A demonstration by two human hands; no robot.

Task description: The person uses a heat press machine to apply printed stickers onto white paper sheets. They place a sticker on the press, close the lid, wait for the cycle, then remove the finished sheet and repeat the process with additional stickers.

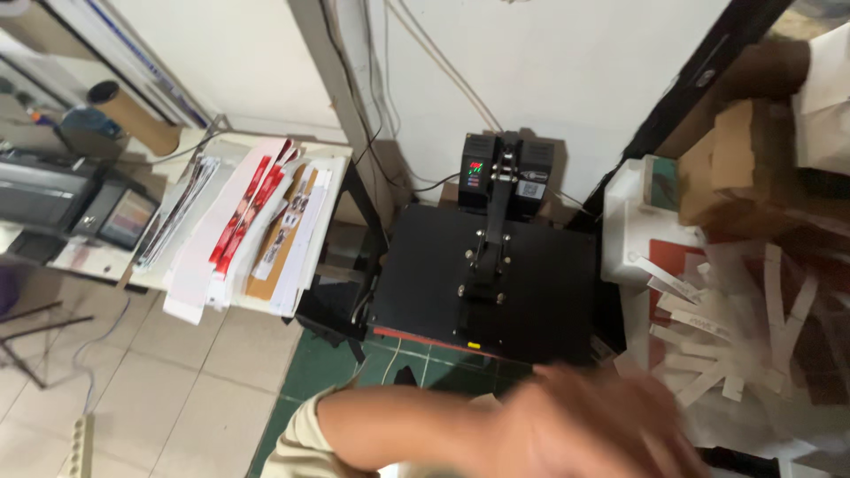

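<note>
Left hand [602, 429] blurred, low in front of the shut heat press [487, 279], w/ paper strips [717, 354] just to its right; finger spread & any hold can't tell. Right hand not seen.

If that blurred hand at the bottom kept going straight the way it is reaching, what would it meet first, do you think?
The hand reaches rightward from the sleeved forearm, so it would probably first meet the heap of white paper strips on the right. It is motion-blurred and depth is unclear, so this is a guess; which hand it is cannot be told.
</note>
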